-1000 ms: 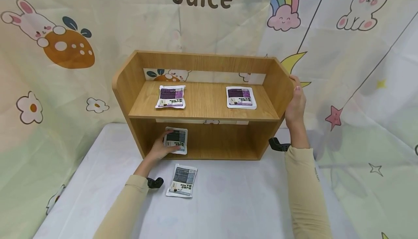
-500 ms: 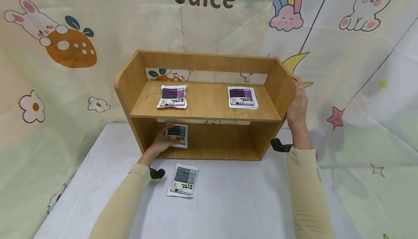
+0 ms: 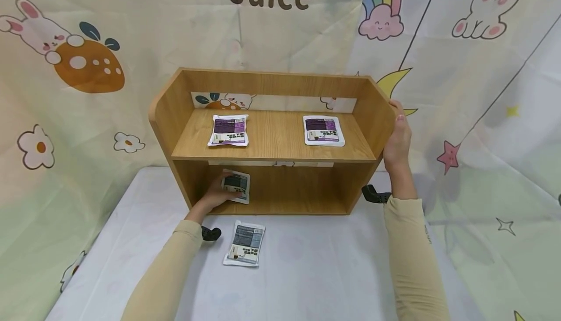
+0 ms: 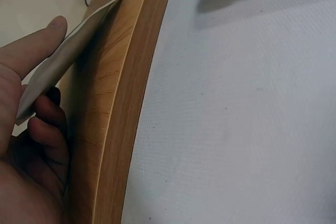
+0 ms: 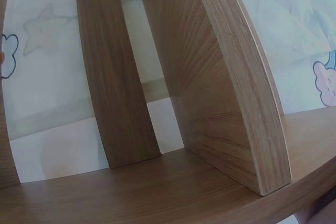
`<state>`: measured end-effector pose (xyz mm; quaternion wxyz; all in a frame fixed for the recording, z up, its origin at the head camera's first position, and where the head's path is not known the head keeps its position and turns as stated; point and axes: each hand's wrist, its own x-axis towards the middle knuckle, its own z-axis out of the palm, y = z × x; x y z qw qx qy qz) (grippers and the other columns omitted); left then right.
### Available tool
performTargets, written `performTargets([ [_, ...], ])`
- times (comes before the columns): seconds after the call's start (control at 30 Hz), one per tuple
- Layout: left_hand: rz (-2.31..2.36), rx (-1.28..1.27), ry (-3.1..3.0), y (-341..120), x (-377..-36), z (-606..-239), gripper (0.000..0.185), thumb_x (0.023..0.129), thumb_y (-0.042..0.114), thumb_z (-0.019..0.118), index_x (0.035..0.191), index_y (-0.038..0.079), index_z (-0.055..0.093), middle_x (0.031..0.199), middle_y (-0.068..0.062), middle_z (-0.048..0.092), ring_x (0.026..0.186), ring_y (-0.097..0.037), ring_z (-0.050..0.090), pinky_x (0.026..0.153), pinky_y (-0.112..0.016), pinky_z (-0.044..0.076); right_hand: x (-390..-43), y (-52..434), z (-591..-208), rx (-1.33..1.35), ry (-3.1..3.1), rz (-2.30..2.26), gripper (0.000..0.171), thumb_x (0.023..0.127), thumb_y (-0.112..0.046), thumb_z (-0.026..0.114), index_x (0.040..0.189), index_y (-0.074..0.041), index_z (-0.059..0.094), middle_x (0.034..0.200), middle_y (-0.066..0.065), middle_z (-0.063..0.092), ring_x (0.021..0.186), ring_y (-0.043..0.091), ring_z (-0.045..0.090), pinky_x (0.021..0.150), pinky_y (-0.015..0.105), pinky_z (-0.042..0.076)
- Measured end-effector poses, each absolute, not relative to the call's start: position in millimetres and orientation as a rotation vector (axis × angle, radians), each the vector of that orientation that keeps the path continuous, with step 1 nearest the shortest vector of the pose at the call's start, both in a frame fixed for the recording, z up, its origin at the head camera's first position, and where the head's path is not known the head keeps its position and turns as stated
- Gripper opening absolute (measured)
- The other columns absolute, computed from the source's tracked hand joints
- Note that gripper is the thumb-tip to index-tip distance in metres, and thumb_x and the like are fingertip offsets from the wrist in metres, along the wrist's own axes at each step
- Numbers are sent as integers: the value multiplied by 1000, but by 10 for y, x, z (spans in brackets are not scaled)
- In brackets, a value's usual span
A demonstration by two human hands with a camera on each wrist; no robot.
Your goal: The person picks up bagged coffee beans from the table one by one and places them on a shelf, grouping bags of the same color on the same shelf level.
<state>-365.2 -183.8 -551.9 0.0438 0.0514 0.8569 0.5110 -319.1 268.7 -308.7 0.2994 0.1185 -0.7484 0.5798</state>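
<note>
left hand point(image 3: 216, 195) reaches forward with curled, pinching fingers point(image 4: 46, 129) while right hand point(image 3: 398, 138) is raised, palm pressed flat, both arms extended

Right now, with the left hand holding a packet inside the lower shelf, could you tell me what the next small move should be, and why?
Probably lay the packet flat on the lower shelf floor and let go. The left hand holds it tilted inside the lower compartment, while both packets on the upper shelf lie flat. The right hand rests against the rack's right side.

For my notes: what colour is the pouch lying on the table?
The pouch is white with a dark grey panel, clearest in the head view.
</note>
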Motion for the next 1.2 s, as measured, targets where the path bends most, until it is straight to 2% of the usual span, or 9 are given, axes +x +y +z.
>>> performTargets([
  [0.17, 1514, 140, 2647, -1855, -3649, -5509, 85, 77, 28, 84, 146, 9, 36, 153, -18, 27, 139, -36, 25, 111, -52, 19, -3316, 2757, -3174, 311, -1984, 1545, 50, 104, -42, 16, 141, -30, 47, 130, 6, 50, 111, 23, 46, 87, 34, 37],
  [0.3, 1470, 174, 2688, -1819, -3644, -5483, 82, 76, 29, 84, 143, 8, 41, 151, -19, 29, 137, -37, 27, 110, -54, 21, -3303, 2804, -3195, 257, -1997, 1539, 49, 104, -46, 16, 140, -33, 46, 130, 3, 49, 112, 20, 46, 88, 33, 37],
  [0.6, 1331, 152, 2749, -1784, -3547, -5451, 78, 76, 35, 83, 140, 9, 46, 147, -17, 36, 133, -36, 33, 108, -54, 27, -3290, 2802, -3195, 309, -1962, 1568, 49, 105, -43, 18, 140, -28, 49, 127, 8, 51, 107, 23, 47, 84, 33, 37],
  [0.8, 1215, 145, 2854, -1804, -3516, -5432, 78, 77, 43, 81, 139, 8, 50, 145, -18, 39, 132, -37, 35, 106, -53, 30, -3307, 2785, -3178, 295, -1979, 1525, 49, 104, -42, 16, 140, -31, 47, 130, 4, 51, 110, 21, 47, 86, 33, 37],
  [1.2, 1246, 70, 2839, -1831, -3458, -5506, 78, 77, 47, 80, 139, 12, 49, 146, -17, 38, 131, -37, 37, 105, -54, 32, -3320, 2783, -3188, 297, -1994, 1546, 49, 104, -44, 16, 142, -32, 45, 133, 4, 49, 115, 22, 45, 89, 35, 38],
])
